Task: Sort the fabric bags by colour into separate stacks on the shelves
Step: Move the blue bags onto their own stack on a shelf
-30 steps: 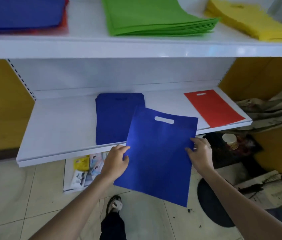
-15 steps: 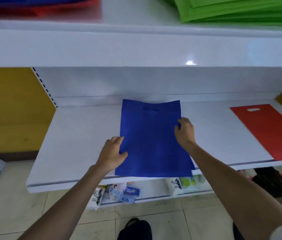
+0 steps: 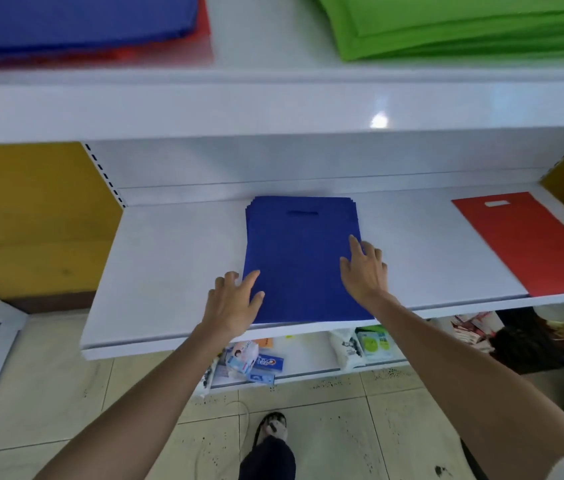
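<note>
A stack of blue fabric bags (image 3: 299,258) lies flat in the middle of the white lower shelf (image 3: 169,265), handle cut-outs toward the back. My left hand (image 3: 235,303) rests with spread, straight fingers on the stack's front left edge. My right hand (image 3: 363,271) lies on its right edge, fingers also straight. A single red bag (image 3: 533,244) lies at the shelf's right end. On the upper shelf (image 3: 273,105) sit a blue pile over red bags (image 3: 76,26) at the left and a green pile (image 3: 474,26) at the right.
Yellow wall panels flank the shelving. Under the lower shelf, small packets and boxes (image 3: 252,362) lie on a bottom ledge. Dark clutter (image 3: 533,341) sits at the floor on the right. My foot (image 3: 270,431) stands on the tiled floor.
The blue bag I carried with both hands was laid onto the blue stack. My fingers have since let go of its edges and straightened flat on the stack.
</note>
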Demonstrator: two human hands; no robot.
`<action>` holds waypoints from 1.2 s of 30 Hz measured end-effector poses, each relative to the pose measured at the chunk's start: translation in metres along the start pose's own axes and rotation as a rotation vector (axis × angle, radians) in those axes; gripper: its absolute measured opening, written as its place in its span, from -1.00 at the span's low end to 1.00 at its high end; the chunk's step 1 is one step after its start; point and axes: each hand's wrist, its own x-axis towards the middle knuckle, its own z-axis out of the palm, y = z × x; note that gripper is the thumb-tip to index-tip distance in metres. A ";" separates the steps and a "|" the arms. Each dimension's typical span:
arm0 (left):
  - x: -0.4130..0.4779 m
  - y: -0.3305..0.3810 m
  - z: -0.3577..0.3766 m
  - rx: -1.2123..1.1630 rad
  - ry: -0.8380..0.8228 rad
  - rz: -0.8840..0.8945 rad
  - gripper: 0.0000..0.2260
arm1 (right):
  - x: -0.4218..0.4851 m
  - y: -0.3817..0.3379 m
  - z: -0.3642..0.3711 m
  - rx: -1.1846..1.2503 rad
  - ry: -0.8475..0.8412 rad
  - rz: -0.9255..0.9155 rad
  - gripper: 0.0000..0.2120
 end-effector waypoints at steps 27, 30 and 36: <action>-0.160 0.046 -0.306 -0.008 0.923 0.394 -0.75 | -0.128 -0.112 -0.313 0.256 0.770 -0.490 -0.78; -0.143 -0.008 -0.330 -0.019 0.907 0.232 -0.74 | -0.099 -0.163 -0.310 0.269 0.689 -0.511 -0.77; -0.089 -0.110 -0.372 -0.027 0.667 -0.197 -0.67 | -0.030 -0.262 -0.285 0.332 0.459 -0.479 -0.71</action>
